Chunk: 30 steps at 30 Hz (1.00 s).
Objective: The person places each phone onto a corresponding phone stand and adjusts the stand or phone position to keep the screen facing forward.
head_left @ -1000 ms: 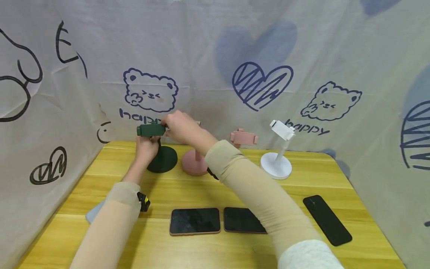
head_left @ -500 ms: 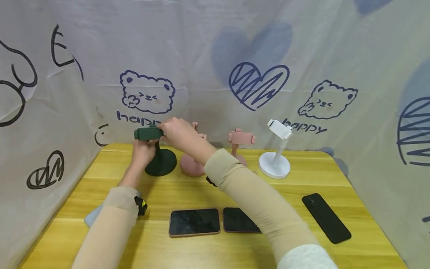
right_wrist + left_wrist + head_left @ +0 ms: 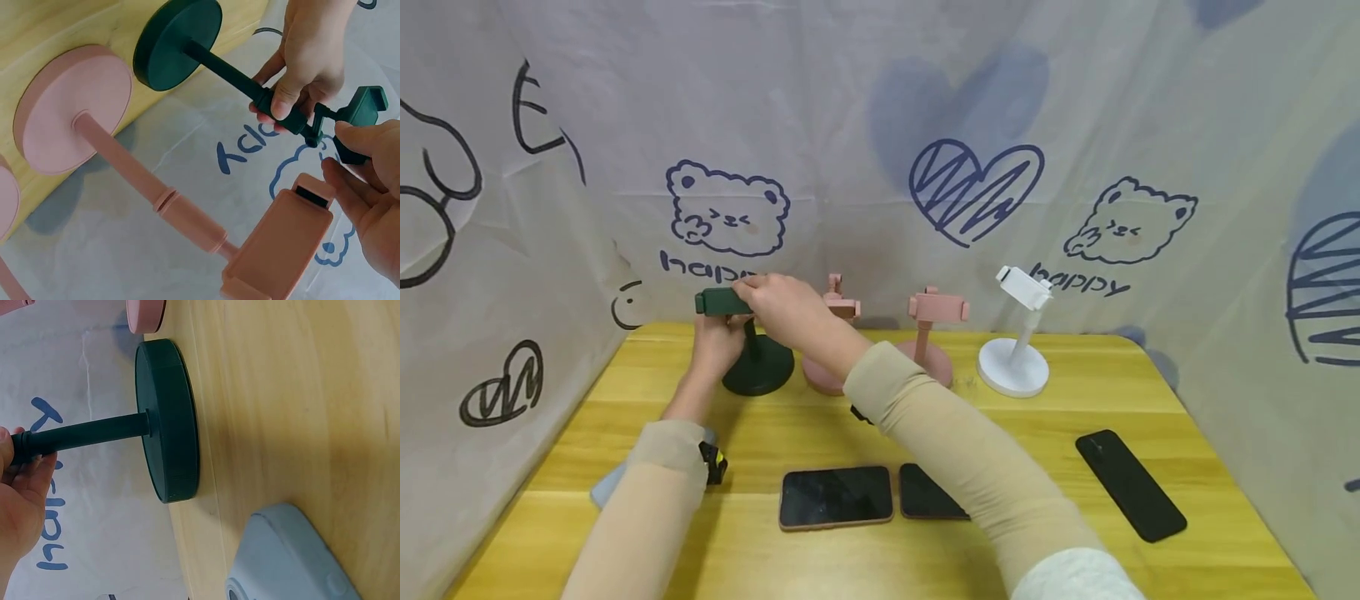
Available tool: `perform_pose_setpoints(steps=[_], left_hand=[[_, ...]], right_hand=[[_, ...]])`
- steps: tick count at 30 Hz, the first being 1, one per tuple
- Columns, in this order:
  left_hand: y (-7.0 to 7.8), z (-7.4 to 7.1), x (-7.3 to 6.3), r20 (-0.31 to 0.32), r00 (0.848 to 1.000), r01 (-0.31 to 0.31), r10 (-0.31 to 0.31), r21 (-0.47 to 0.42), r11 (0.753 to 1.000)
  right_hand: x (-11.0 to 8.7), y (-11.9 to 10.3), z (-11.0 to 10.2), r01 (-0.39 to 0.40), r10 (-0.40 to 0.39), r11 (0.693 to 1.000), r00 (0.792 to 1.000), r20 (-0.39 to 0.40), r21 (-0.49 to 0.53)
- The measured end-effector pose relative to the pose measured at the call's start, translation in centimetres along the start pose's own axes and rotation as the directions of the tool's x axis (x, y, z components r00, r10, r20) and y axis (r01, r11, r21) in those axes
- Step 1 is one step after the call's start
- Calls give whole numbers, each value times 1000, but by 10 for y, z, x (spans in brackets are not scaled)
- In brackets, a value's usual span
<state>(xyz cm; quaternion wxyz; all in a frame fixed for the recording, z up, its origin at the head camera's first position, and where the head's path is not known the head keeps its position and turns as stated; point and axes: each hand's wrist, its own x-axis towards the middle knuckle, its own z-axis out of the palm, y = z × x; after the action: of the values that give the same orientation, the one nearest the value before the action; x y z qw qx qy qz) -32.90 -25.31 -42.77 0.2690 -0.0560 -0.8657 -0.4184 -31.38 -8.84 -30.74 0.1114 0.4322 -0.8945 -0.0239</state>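
A dark green phone stand [image 3: 758, 371] rises from its round base at the back left of the table. My left hand [image 3: 715, 346] grips the top of its pole, thumb and fingers wrapped just below the hinge in the right wrist view. With thumb and fingers, my right hand [image 3: 378, 200] pinches the green phone clamp [image 3: 361, 119] at the top, covering its right end in the head view. The left wrist view shows the upright pole [image 3: 94, 434] with the left fingers at its upper end; the clamp lies outside that view.
Two pink phone stands [image 3: 938, 308] [image 3: 75, 106] and a white one [image 3: 1013, 367] stand right of the green stand. Two phones [image 3: 837, 497] [image 3: 931, 492] lie in front, a black phone [image 3: 1131, 485] at right, a light blue phone [image 3: 281, 556] by the left forearm. A printed cloth [image 3: 850, 208] hangs behind.
My right hand has come down and slightly left, covering more of the green clamp. The clamp sits a little lower in the head view, while my left hand keeps its grip on the pole.
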Motion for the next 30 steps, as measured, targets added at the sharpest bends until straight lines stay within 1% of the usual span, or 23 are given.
perform_pose_setpoints(steps=[3,7,13,16,22,24,26,28,30], left_hand=[[0,0,-1,15,1000,0,-1,2,1000],[1,-1,-1,24,1000,18,-18,7,1000],[2,-1,-1,44,998,41,-41,-3,999],[2,-3,-1,58,997,56,-56,-10,998],[8,-12,-2,149,986,84,-78,-38,996],[9,-14,-4,172,983,74,-63,-55,996],[10,-18,-8,194,979,74,-61,-61,995],[11,-23,-13,218,974,71,-61,-40,997],[13,-30,-19,245,966,80,-78,2,997]], right_hand=[[0,-1,2,26,-26,999,1000,-5,-22],[1,-2,2,45,-45,998,999,0,-50],[3,-3,0,27,-24,997,999,49,-71],[4,-5,0,20,-15,997,998,62,-80],[4,-5,0,20,-14,996,998,64,-92],[4,-5,1,22,-16,995,998,57,-96],[3,-4,1,20,-15,995,998,55,-95],[2,-5,1,23,-18,995,998,53,-92],[1,-5,0,21,-17,996,998,54,-89]])
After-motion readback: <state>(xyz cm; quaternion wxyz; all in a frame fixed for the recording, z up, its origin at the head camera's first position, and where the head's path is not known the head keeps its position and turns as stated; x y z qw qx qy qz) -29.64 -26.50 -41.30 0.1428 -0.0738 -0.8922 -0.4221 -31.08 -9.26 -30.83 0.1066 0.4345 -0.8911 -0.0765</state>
